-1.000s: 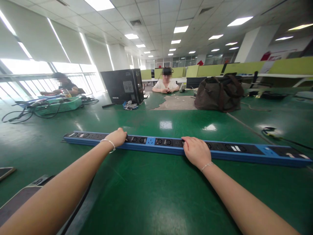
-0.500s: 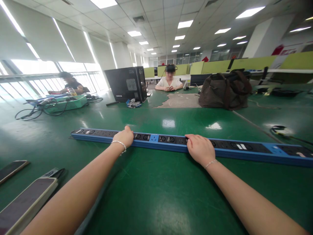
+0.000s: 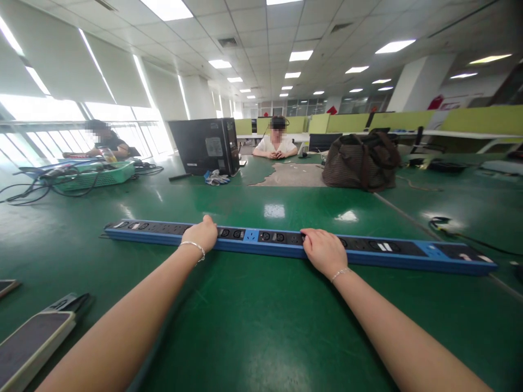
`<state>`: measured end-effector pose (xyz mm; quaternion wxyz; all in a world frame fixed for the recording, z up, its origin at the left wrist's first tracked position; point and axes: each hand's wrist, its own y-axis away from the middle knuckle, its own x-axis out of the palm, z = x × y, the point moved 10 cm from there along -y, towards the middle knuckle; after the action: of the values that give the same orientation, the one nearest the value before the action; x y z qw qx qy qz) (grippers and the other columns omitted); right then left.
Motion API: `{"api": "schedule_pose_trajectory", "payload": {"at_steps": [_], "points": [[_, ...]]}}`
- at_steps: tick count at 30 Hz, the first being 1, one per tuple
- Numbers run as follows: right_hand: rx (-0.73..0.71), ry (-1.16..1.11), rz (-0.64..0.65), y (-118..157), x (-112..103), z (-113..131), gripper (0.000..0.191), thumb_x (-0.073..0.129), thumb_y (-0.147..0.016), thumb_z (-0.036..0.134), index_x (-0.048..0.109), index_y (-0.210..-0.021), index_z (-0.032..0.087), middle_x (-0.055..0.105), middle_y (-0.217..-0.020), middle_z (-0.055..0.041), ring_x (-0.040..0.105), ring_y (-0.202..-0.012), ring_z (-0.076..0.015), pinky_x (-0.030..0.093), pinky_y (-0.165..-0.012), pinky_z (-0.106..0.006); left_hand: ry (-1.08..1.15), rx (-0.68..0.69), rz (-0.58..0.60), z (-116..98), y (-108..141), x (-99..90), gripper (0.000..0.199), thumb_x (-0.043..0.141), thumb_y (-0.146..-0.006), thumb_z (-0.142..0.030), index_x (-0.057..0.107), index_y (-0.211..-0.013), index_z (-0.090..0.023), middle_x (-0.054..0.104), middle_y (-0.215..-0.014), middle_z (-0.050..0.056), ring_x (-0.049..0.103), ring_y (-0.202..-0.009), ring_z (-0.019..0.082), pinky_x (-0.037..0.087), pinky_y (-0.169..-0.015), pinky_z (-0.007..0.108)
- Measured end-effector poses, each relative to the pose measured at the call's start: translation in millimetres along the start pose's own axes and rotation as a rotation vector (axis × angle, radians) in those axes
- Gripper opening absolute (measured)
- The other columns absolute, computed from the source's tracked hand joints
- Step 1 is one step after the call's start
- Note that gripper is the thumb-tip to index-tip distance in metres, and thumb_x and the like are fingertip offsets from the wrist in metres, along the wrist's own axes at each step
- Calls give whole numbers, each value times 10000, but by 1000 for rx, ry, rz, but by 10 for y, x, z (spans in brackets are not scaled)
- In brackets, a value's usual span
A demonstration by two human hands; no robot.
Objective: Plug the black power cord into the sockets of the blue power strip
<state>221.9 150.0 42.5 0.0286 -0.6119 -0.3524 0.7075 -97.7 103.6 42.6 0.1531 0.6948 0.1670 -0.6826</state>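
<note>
A long blue power strip with black socket sections lies across the green table, its sockets facing up. My left hand grips it left of the blue middle socket, fingers curled over the far edge. Right of that socket, my right hand is closed over the strip, thumb side toward the middle. The fingertips of both hands are partly hidden behind the strip. Each wrist wears a thin bracelet.
A green basket of cables stands far left. Beyond the strip are a black computer case, gloves and a brown bag. Phones lie near left, a black cable at right. Two people sit beyond.
The view has turned slightly right and up, so everything sits further left in the picture. The strip's right end has come into view. Both hands keep their hold on it.
</note>
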Motion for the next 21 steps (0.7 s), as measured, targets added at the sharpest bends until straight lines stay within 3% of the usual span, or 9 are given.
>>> {"api": "schedule_pose_trajectory", "payload": {"at_steps": [8,14,21], "points": [[12,-32,0,-27,44,-29,344,360,-878,218,656,-1051,196,689,-1052,-34,597,-961,-175,382,-867,-309,40,-71,-65,63,36,-1,412,211,-879,-401,445,-1069,-120,674,-942,216,652,-916,304,456,-753,402],[28,-17,6,-24,36,-35,348,358,-878,226,656,-1054,198,688,-1052,-38,598,-958,-183,381,-858,-316,68,-68,-117,61,23,-40,426,264,-859,-400,457,-1102,-108,548,-1209,260,524,-1152,335,423,-865,428],[35,-12,9,-21,24,-26,358,345,-881,227,655,-1058,196,689,-1044,-35,598,-967,-185,381,-858,-317,123,-55,-61,131,-25,-2,386,305,-839,-354,492,-1039,-83,660,-993,228,637,-955,296,457,-760,365]]}}
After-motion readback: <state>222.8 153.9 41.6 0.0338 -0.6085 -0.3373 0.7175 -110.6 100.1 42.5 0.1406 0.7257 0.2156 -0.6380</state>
